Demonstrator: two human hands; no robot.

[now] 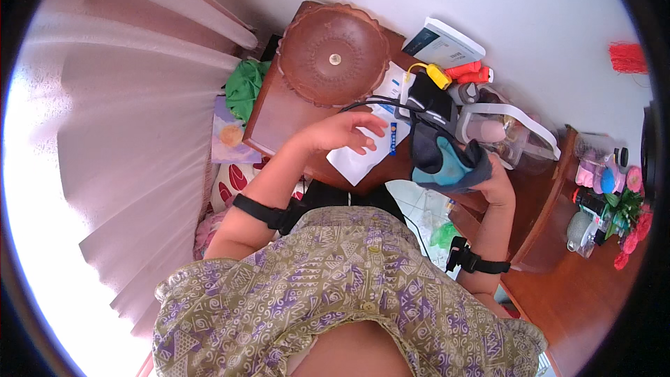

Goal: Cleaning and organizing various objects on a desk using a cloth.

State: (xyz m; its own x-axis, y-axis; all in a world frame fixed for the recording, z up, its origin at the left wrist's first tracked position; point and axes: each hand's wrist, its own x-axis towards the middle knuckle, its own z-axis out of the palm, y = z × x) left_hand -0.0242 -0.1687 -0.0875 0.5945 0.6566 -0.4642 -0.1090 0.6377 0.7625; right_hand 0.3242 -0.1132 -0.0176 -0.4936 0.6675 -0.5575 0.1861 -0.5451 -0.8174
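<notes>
In my right hand is a dark fabric item with a light blue patch, held over the right part of the wooden table. My left hand hovers above the table with its fingers apart and nothing in them. Beneath and beside it lie a white paper sheet and a small blue packet. A black cable runs behind my left hand towards a black pouch. A large brown scalloped bowl with a coin-like disc in it stands at the back of the table.
Against the wall are a white box, a yellow object with a loop, red rolls and a clear container with a white handle. A green cloth and a curtain hang left. Bottles and artificial flowers stand far right.
</notes>
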